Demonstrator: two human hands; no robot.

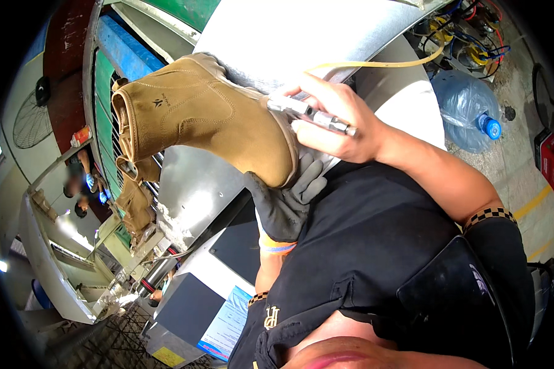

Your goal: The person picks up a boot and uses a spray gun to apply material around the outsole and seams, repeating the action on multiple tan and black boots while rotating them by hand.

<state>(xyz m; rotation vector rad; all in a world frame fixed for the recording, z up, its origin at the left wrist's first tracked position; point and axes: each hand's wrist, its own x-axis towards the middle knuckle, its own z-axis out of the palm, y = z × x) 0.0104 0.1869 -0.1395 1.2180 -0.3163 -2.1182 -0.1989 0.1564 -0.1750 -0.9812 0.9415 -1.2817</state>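
A tan ankle boot [209, 117] lies on its side, its shaft to the left and its toe toward me. My left hand [286, 203], in a grey-palmed work glove with an orange cuff, is closed round the toe from below. My bare right hand [345, 117] grips a slim silver cylindrical metal tool [317, 117]. Its far end points at the sole edge near the front of the boot; whether it touches cannot be made out. A yellowish hose [381, 63] runs from beside my right hand toward the upper right; its join with the tool is hidden.
Behind the boot is a shiny metal surface [289, 31]. More tan boots [135, 203] stand at the left by a green and blue rack [126, 46]. A large clear blue-capped water bottle [465, 111] lies at the right, below wired equipment [468, 43]. Other people [83, 184] are far left.
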